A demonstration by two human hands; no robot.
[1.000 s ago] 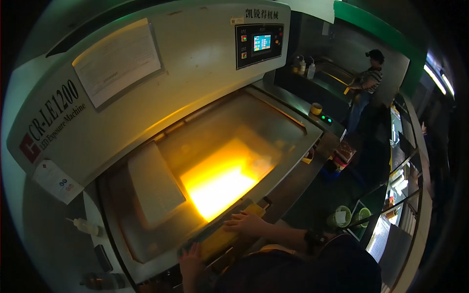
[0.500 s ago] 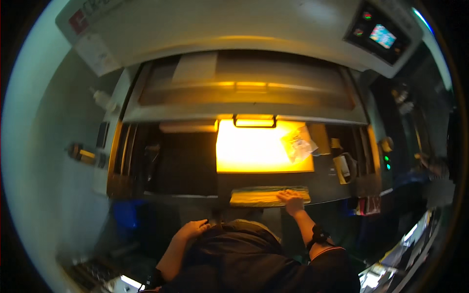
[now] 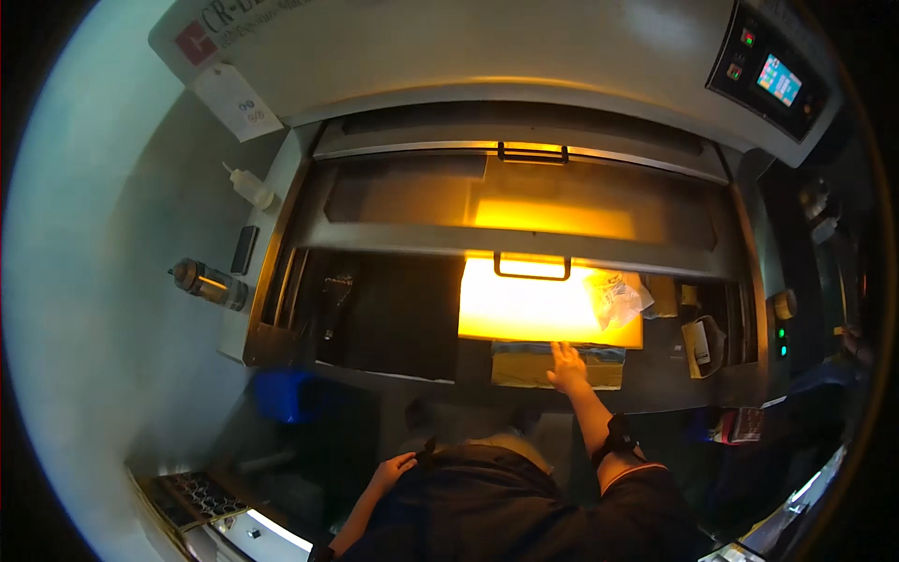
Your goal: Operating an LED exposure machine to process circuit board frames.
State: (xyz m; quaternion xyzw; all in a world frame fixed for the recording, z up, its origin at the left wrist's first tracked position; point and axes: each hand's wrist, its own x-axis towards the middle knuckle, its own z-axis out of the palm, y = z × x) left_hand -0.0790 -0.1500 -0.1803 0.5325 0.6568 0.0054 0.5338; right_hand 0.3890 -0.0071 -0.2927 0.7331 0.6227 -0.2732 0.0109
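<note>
My right hand lies flat, fingers spread, on a yellowish flat sheet at the front edge of a large machine's open bed. Just behind it a bright orange-lit panel glows inside the bed. A crumpled clear plastic bag lies on the panel's right end. My left hand hangs low by my dark clothing, fingers loosely apart, holding nothing. A dark band sits on my right wrist.
The machine's raised lid with a handle stands over the bed. A control screen sits top right. A white squeeze bottle and a dark canister rest on the left ledge. A blue bin stands below.
The view has shifted closer and slightly down. My right hand has slid a little to the right on the sheet. My left hand has dropped from my lap to my side.
</note>
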